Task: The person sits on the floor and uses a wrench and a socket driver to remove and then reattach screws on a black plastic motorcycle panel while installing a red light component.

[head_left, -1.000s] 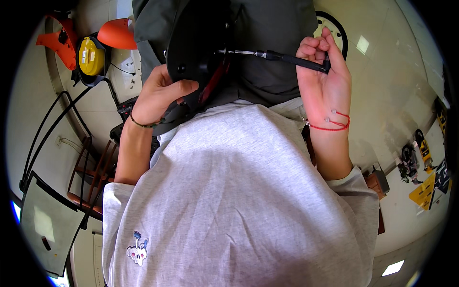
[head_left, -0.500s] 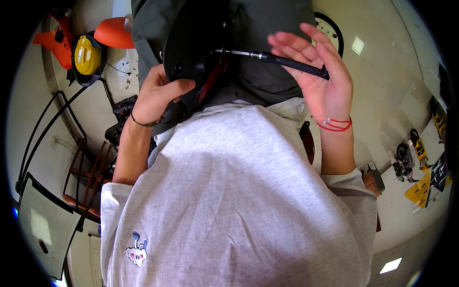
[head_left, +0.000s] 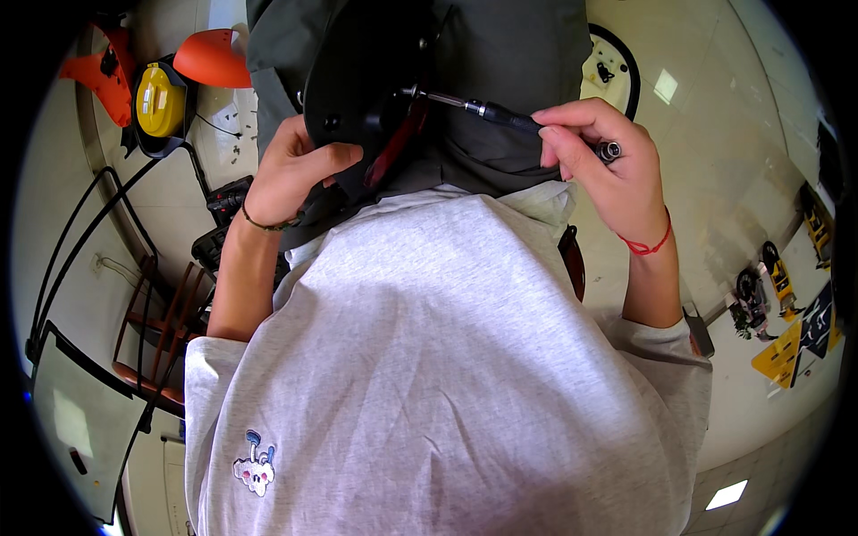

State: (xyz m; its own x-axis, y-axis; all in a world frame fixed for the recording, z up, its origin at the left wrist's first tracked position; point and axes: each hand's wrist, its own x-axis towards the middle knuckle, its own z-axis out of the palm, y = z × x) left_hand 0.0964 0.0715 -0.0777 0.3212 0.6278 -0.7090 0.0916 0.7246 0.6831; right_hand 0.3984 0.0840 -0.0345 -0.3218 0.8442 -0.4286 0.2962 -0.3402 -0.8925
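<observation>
A black curved plastic part (head_left: 344, 76) with a dark red strip (head_left: 393, 152) along its edge rests on my lap. My left hand (head_left: 299, 170) grips its near edge, thumb on top. In my right hand (head_left: 603, 161) is a black-handled screwdriver (head_left: 509, 116), held between thumb and curled fingers. Its metal shaft points left, and the tip meets a small fastener (head_left: 411, 92) on the part's right side. The handle's end sticks out beside my right palm.
On the left lie orange shells (head_left: 213, 59) and a yellow case (head_left: 161, 100) in a black holder, with small scattered pieces nearby. A black-rimmed pale disc (head_left: 608, 71) is beyond my right hand. A brown wooden chair (head_left: 165, 330) and a whiteboard (head_left: 89, 420) stand left; yellow-black items (head_left: 782, 357) lie far right.
My right hand has gone from spread fingers beside the screwdriver to fingers closed around its handle. The handle has shifted slightly. My left hand keeps its hold on the black part.
</observation>
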